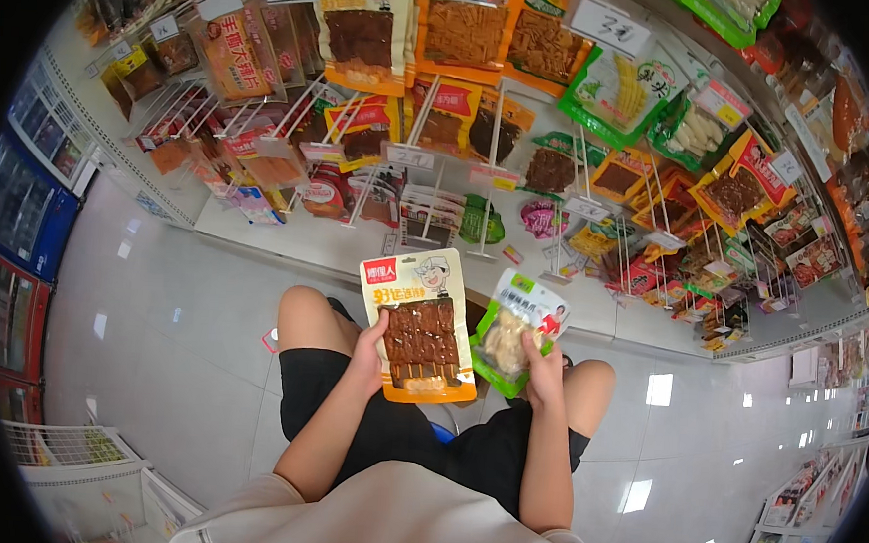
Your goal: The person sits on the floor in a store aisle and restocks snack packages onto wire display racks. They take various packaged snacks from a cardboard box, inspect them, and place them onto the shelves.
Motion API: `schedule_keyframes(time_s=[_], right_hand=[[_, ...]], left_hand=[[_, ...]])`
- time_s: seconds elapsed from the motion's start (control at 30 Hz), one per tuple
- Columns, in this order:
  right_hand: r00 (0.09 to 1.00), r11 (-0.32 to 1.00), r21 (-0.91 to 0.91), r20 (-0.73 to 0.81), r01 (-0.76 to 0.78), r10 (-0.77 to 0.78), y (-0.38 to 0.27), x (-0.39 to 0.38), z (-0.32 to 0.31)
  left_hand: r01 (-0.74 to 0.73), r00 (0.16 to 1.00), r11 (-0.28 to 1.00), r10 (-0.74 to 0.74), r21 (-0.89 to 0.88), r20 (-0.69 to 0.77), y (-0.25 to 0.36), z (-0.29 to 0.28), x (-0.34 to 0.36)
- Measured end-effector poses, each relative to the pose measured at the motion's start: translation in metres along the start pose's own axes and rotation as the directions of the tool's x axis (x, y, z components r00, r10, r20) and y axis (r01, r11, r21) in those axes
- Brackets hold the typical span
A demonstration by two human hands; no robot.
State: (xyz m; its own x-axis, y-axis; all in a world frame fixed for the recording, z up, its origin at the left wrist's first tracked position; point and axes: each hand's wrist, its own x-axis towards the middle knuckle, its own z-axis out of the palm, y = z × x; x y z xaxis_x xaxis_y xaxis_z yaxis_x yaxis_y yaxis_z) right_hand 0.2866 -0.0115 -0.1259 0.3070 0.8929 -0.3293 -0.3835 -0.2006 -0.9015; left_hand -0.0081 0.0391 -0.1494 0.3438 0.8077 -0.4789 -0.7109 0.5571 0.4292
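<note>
The left hand [368, 352] has its fingers wrapped tight on a yellow snack bag [419, 322]; the right hand [545, 368] grips a green snack bag [516, 326] — both bags are off the hooks [430, 187], held over the knees; neither is hung up.

A yellow and orange snack bag [421, 325] with brown sticks stands upright in the middle. At its 3 o'clock, touching it, is a tilted green and white snack bag [517, 328].
</note>
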Motion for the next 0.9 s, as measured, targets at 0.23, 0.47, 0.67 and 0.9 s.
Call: schedule_keyframes(time_s=[0.23,0.47,0.67,0.9], right_hand=[[0.993,0.993,0.063,-0.07,0.096,-0.092,-0.005,-0.035,0.02],[0.967,0.964,-0.141,-0.091,0.225,-0.239,-0.077,-0.071,0.031],[0.854,0.898,0.102,-0.371,0.429,-0.365,-0.169,-0.093,0.015],[0.916,0.832,0.402,-0.285,0.382,-0.283,-0.174,-0.087,-0.018]], left_hand=[[-0.01,0.999,0.992,0.016,-0.128,0.045,-0.002,0.025,0.001],[0.042,0.994,0.99,-0.028,-0.136,0.103,-0.019,0.031,0.006],[0.182,0.975,0.956,-0.207,0.23,0.086,-0.017,0.059,0.002],[0.069,0.217,0.994,0.063,-0.08,0.974,-0.003,-0.029,0.086]])
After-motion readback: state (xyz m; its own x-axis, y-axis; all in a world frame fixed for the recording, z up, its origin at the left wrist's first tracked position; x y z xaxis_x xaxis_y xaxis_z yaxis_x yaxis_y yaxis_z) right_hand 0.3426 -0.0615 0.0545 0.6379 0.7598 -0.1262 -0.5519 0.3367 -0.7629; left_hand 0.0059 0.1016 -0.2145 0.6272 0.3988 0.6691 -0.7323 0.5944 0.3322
